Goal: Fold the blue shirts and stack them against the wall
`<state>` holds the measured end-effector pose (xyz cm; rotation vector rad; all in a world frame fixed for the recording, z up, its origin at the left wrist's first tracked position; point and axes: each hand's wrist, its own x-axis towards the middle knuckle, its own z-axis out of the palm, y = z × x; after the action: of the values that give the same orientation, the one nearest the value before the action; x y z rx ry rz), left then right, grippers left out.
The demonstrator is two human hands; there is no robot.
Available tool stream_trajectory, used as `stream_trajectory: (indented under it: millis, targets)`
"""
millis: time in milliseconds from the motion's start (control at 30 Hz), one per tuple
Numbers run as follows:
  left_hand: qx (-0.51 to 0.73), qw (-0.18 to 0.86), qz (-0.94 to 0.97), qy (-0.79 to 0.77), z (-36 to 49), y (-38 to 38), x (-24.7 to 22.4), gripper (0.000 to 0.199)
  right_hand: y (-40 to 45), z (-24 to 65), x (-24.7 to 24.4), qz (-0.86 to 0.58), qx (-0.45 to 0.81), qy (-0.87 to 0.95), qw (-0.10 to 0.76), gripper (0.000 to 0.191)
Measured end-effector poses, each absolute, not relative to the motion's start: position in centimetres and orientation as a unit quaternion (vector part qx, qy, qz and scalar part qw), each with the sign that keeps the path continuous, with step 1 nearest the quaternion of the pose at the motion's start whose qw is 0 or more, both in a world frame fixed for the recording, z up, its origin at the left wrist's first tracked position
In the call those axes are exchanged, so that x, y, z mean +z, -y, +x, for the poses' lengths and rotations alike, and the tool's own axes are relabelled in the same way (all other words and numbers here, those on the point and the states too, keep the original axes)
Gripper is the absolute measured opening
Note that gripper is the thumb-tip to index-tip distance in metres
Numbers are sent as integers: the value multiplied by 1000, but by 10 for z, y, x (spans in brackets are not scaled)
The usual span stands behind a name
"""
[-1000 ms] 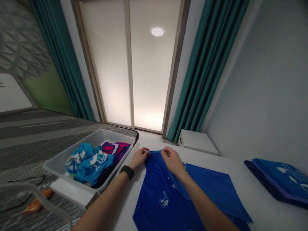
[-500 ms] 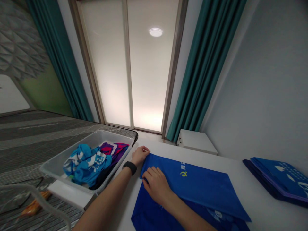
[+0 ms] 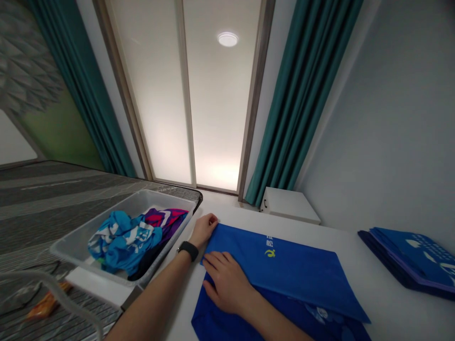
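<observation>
A frosted sliding door [image 3: 220,118] glowed between teal curtains [image 3: 284,132], and a low white cabinet [image 3: 291,206] stood beyond the white counter [image 3: 284,224]. On that counter lay a blue garment [image 3: 302,270], its upper layer folded over a darker blue part that showed along the near side. Near its far edge sat a yellow-green emblem [image 3: 270,254] with white characters beside it, too small to read surely; a paler print showed partly below the fold. The left hand [image 3: 205,227], with a dark watch [image 3: 188,251] at its wrist, had its fingers curled and pinched the garment's far left corner. The right hand [image 3: 227,284] lay palm down on the fold, fingers close together and thumb apart. To the right rested a folded stack [image 3: 415,260] in blues and purple, its white print unreadable. To the left, a translucent bin [image 3: 67,248] held a crumpled light-blue garment [image 3: 124,246] with illegible white lettering, touching a purple-and-red one [image 3: 167,218]
</observation>
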<state>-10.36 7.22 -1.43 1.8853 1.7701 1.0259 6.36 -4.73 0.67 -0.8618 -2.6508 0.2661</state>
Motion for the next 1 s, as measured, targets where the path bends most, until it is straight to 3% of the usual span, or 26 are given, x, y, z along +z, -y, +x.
stream_trajectory:
  millis: [200, 500, 1000]
  targets:
    - [337, 138, 692, -623, -105, -74, -17, 8, 51, 76, 22, -264, 198, 940, 86, 63]
    - [328, 123, 700, -622, -107, -76, -21, 14, 45, 88, 35, -248, 262, 932, 34, 63]
    - [307, 111, 721, -611, -104, -71, -13, 19, 34, 163, 32, -402, 221, 888, 34, 58]
